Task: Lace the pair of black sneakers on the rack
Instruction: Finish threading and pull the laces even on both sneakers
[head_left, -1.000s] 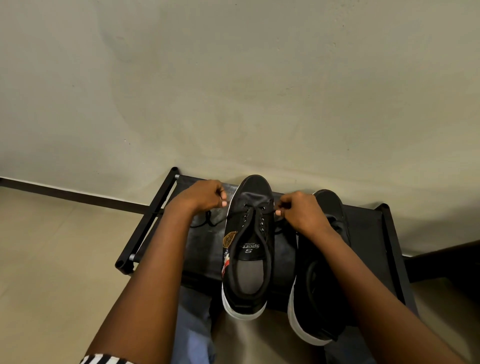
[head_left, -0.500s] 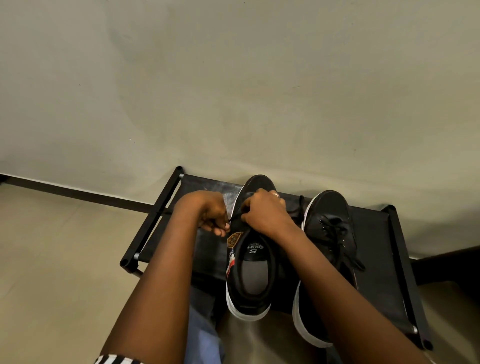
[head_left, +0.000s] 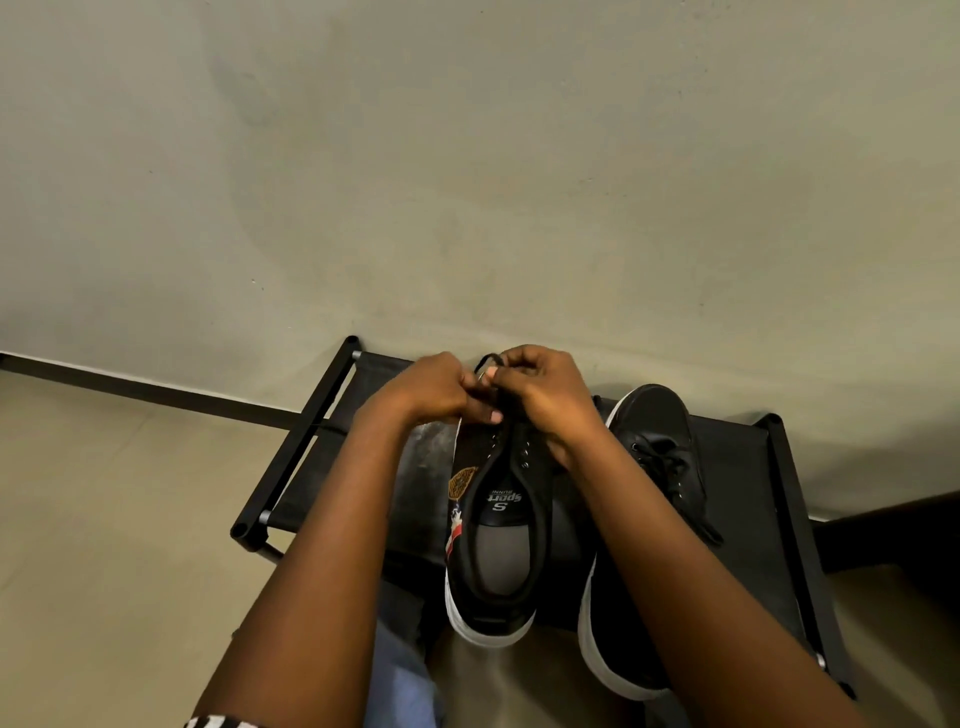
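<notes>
Pinching a black lace (head_left: 488, 364) between them, your left hand (head_left: 431, 389) and right hand (head_left: 545, 395) meet knuckle to knuckle over the toe end of the near sneaker (head_left: 493, 530); both sets of fingers are curled tight on the lace, and a small loop of it pokes out at 12 o'clock above your thumbs.

Insole writing, upside down from your seat: "S" and "Sport", with a smaller line you cannot read. On the sneaker's outer side, at 9 o'clock from the tongue: an orange-gold oval patch, lettering too fine to read, with a red, white and blue figure below it.

Near sneaker: black upper, white sole, grey insole, metal eyelets showing, heel toward you, on the black rack (head_left: 291, 467).

Second sneaker (head_left: 660, 441) at 3 o'clock, just beside the first: black, white sole, laces already through, loose ends trailing toward 4 o'clock.

Rack stands against the wall (head_left: 467, 182).
</notes>
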